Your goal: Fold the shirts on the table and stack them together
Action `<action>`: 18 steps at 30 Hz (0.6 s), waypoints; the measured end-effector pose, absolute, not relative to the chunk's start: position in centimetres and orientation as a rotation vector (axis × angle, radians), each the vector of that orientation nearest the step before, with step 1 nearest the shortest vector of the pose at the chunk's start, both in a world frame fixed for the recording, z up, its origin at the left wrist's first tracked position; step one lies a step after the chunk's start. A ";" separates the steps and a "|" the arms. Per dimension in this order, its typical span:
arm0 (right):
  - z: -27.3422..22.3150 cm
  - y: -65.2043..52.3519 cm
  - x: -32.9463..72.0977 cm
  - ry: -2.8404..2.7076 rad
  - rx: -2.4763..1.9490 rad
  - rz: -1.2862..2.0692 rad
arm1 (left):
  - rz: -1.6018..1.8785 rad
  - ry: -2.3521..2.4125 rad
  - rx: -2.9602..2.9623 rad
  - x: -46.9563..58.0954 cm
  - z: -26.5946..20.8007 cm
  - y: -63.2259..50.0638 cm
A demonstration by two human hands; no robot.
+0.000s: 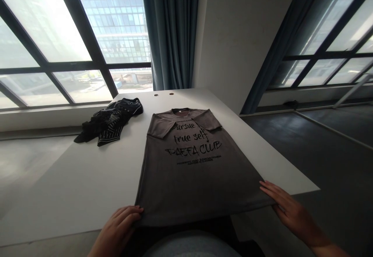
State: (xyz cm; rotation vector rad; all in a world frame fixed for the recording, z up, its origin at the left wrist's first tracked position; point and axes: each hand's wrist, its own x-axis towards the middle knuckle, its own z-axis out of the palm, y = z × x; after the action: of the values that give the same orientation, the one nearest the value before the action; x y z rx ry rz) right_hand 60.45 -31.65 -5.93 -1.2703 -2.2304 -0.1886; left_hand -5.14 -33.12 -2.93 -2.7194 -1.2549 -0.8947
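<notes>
A dark grey-brown T-shirt (198,187) with black lettering lies spread face up on the white table, collar at the far side, both sleeves folded inward over the chest. Its hem reaches the near table edge. My left hand (121,222) grips the near left corner of the hem, fingertips on top of the cloth. At the near right corner, my right hand (287,208) pinches the hem, fingers above and thumb underneath. Between the two hands the hem is drawn out nearly straight.
A crumpled black garment with white stripes (112,119) lies on the white table (78,183) at the back left. Windows, a blue curtain (171,31) and a wall pillar (233,35) stand behind. The table's right edge drops to a grey floor (305,144).
</notes>
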 end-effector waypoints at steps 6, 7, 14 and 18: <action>-5.1 -31.2 60.8 -2.102 -1.308 -0.208 | -0.887 -1.266 -2.746 -5.5 -2.9 -32.7; -4.8 -31.1 60.7 -2.095 -1.310 -0.208 | -0.879 -1.265 -2.750 -5.5 -2.7 -32.6; -4.0 -30.8 60.2 -2.053 -1.348 -0.123 | -0.821 -1.233 -2.774 -5.1 -1.5 -32.1; -4.3 -30.8 60.3 -2.046 -1.392 -0.096 | -0.809 -1.218 -2.781 -5.3 -1.4 -32.0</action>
State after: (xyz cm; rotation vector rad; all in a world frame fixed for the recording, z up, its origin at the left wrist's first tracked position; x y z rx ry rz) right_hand 60.34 -30.81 -4.25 -1.3917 -2.0459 -0.0959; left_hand -5.27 -31.97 -1.44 -2.7808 -1.2181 -0.8095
